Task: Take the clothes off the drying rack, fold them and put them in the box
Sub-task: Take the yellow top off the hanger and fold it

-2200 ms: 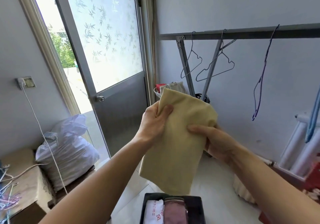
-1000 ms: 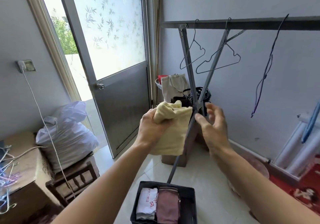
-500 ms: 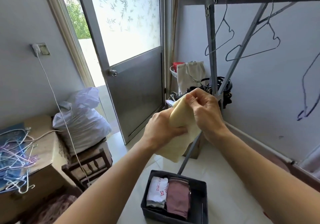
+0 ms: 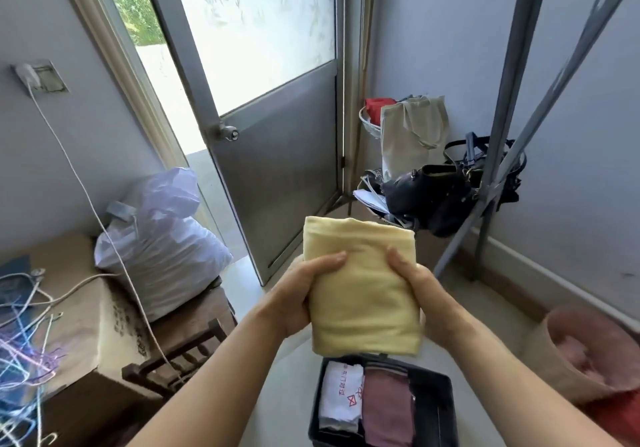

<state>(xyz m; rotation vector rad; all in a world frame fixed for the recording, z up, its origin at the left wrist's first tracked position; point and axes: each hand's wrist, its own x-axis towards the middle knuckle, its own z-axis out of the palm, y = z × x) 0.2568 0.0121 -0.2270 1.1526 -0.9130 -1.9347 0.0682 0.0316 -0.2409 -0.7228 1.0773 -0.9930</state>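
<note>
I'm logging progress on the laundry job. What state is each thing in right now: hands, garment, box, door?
Yellow garment: folded into a compact rectangle, held in the air above the box.
Left hand: grips the garment's left edge.
Right hand: grips the garment's right edge.
Black box: on the floor, open, with a folded white garment and a folded maroon garment side by side.
Door: ajar.
</note>
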